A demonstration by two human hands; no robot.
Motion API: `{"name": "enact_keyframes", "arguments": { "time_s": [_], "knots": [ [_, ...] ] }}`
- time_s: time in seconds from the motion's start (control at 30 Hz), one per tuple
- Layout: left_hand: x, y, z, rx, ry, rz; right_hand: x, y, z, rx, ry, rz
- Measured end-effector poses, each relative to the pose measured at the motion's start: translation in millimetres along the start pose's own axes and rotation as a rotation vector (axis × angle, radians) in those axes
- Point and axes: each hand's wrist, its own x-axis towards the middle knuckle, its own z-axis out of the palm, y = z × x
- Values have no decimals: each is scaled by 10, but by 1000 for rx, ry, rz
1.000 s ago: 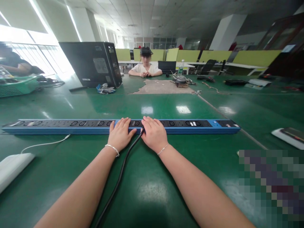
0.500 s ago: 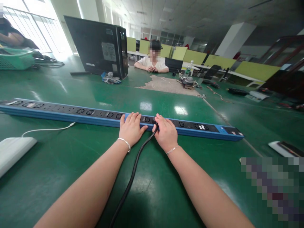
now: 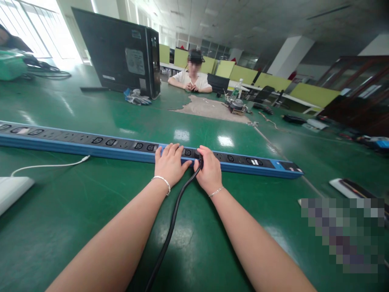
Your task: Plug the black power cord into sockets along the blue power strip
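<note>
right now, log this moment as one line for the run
left hand: laid on blue power strip | right hand: around black plug at strip | black cable: runs from plug toward wearer

glossy green tabletop (image 3: 91, 194) | yellow-green partitions (image 3: 316, 95) | white pillar (image 3: 287, 56) | dark cabinet (image 3: 361, 91) right | bright window (image 3: 35, 30) left

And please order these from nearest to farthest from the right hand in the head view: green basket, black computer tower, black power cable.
1. Black power cable, touching the right hand.
2. Black computer tower, farther back, left.
3. Green basket, far left edge.
</note>
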Motion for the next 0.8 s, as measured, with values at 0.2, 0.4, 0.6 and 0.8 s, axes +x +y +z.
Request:
{"name": "enact_keyframes", "arguments": {
  "time_s": [0.2,0.4,0.6,0.8],
  "knots": [
    [13,9,-4,-5,-13,-13,86,77,35,38,-22,27],
    [23,8,-4,-17,-39,-27,98,109,23,44,-33,39],
    [21,4,9,-10,-17,-15,96,80,29,58,1,27],
    [23,12,-1,7,-22,-19,208,35,72,145,264,197]
  ]
}}
